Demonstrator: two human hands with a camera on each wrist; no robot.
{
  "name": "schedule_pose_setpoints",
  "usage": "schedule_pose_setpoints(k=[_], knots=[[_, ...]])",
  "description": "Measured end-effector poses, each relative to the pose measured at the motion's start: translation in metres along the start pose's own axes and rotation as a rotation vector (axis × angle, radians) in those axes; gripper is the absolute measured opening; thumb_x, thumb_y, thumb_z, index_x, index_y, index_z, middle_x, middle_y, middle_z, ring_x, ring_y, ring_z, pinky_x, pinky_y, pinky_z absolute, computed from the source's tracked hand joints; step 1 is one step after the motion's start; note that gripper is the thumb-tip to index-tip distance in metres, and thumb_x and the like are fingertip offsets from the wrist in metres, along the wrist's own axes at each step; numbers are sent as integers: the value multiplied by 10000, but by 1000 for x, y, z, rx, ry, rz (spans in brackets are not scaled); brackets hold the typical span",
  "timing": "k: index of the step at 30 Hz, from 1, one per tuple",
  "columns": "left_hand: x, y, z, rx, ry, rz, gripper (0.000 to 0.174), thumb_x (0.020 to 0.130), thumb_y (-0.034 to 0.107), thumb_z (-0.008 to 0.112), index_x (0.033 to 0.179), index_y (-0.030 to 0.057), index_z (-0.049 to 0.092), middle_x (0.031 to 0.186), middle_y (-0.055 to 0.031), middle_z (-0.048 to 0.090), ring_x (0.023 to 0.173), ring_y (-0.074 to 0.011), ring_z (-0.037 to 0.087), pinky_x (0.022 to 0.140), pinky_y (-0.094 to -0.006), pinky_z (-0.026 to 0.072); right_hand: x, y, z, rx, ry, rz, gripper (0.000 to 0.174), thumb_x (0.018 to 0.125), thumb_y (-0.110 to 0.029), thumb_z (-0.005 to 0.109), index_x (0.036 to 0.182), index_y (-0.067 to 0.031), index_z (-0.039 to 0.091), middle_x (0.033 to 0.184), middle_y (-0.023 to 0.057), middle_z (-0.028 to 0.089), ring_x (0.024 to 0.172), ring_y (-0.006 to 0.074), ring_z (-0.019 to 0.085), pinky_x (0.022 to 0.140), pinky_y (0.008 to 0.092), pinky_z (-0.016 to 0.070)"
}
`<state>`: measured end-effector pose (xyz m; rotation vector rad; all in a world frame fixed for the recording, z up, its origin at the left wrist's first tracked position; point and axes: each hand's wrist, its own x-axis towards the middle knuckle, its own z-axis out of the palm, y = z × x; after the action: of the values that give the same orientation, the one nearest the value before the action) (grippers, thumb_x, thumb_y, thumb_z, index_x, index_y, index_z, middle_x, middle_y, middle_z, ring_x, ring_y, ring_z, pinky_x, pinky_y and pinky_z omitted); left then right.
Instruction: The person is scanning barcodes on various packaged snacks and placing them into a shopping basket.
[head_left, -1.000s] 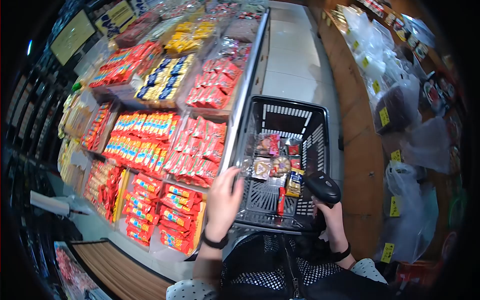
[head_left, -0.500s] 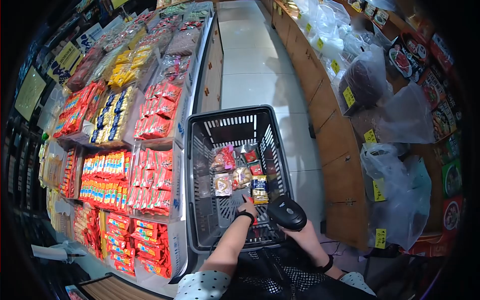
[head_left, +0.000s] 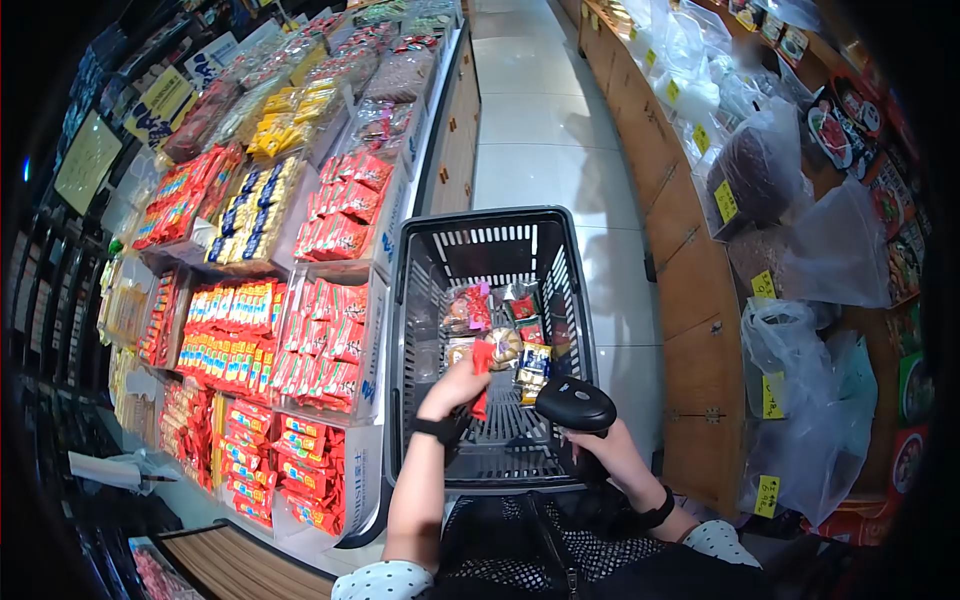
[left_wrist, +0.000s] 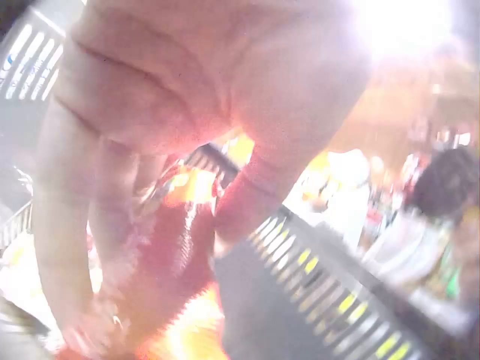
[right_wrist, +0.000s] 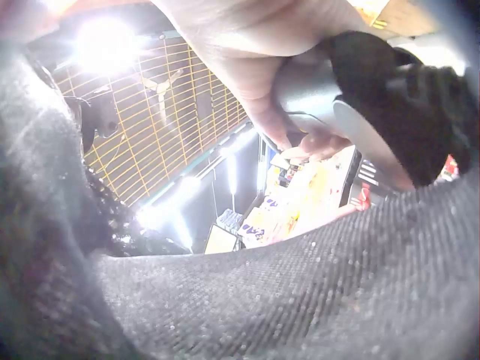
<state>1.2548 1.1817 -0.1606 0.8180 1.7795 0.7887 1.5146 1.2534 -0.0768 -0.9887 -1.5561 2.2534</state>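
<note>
In the head view my left hand [head_left: 455,388] is over the black shopping basket [head_left: 488,214], pinching a red snack packet [head_left: 481,357]. Seen from the left wrist, the fingers and thumb close around the shiny red wrapper [left_wrist: 176,247], whose upper part is hidden by the palm. My right hand [head_left: 618,452] grips a black handheld scanner [head_left: 577,404] at the basket's near right corner. Inside the basket lie a round wrapped pastry [head_left: 507,346], a yellow and dark blue packet [head_left: 534,365], a pink packet [head_left: 470,308] and small red packets [head_left: 524,307].
Clear bins of red candy packets [head_left: 325,320] and blue-and-cream packets [head_left: 250,215] fill the display on the left. Along the right run wooden cabinets [head_left: 680,390] with plastic bags [head_left: 790,360] and yellow price tags [head_left: 725,201]. A tiled aisle [head_left: 540,120] stretches ahead.
My left hand went from beside the basket down into it, then came up to the left with the red packet. The right hand keeps its grip on the scanner.
</note>
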Motion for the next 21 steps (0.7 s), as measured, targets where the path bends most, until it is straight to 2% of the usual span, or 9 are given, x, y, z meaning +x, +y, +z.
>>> schedule_pose_setpoints(k=[1, 4, 7, 8, 13, 15, 16, 17, 21], knots=[[-14, 0, -4, -289, 113, 191, 443, 749, 73, 509, 1184, 0, 471, 919, -59, 580, 785, -176, 567, 708, -275, 462, 1, -2, 3, -2, -12, -1, 160, 796, -57, 622, 941, 4, 588, 793, 33, 615, 621, 81, 553, 572, 223, 448], [-70, 27, -15, -1107, 149, 391, 605, 742, -1, 465, 1325, 0, 302, 807, -37, 455, 735, -143, 476, 710, -265, 398, 1, -4, 11, 19, -3, -2, 161, 793, -79, 628, 929, 1, 599, 798, 30, 616, 617, 81, 550, 577, 223, 443], [-105, 35, 2, -1742, 108, 572, 460, 879, 320, 463, 1241, 43, 401, 834, -39, 414, 648, -138, 402, 569, -272, 366, 0, -1, 13, -37, -24, -1, 167, 794, -85, 627, 935, 0, 604, 799, 25, 615, 616, 79, 547, 576, 218, 439], [-108, 29, 7, -1830, 40, 600, 513, 891, 497, 408, 1148, 56, 459, 837, -39, 406, 634, -138, 390, 509, -265, 351, -1, 1, 13, -64, -49, 9, 210, 780, -68, 641, 973, 4, 599, 804, 22, 616, 637, 68, 548, 588, 220, 444], [-107, 21, 30, -1933, 0, 539, 509, 896, 534, 385, 1026, 62, 526, 814, -19, 461, 541, -106, 373, 434, -257, 346, -21, 3, 23, -169, -119, -82, 356, 739, -34, 689, 1066, 12, 557, 818, 27, 618, 691, 52, 545, 626, 225, 457], [-106, 18, 35, -1847, 40, 511, 483, 886, 537, 398, 1074, 111, 527, 934, -56, 567, 620, -144, 470, 539, -298, 413, -34, -5, 30, -306, -220, -212, 372, 739, -46, 697, 1075, 14, 548, 861, 33, 630, 747, 73, 565, 677, 242, 470], [-106, 19, 38, -1849, 37, 517, 483, 886, 537, 398, 1074, 111, 527, 934, -56, 567, 620, -144, 470, 539, -298, 413, -38, -5, 29, -332, -252, -77, 396, 730, -63, 711, 1080, 19, 545, 917, 48, 638, 824, 98, 582, 751, 263, 473], [-108, 22, 41, -1853, 121, 452, 468, 890, 517, 400, 1097, 116, 523, 985, -62, 572, 700, -171, 517, 617, -329, 439, -38, 2, 30, -367, -244, -164, 421, 726, -85, 719, 1094, 14, 539, 949, 63, 638, 869, 118, 587, 792, 277, 467], [-114, 24, 51, -1877, 120, 401, 431, 899, 465, 408, 1111, 108, 521, 1033, -82, 594, 902, -245, 593, 767, -397, 479, -43, 0, 44, -385, -266, -193, 443, 724, -111, 723, 1110, 0, 535, 943, 74, 639, 863, 120, 589, 789, 280, 467]])
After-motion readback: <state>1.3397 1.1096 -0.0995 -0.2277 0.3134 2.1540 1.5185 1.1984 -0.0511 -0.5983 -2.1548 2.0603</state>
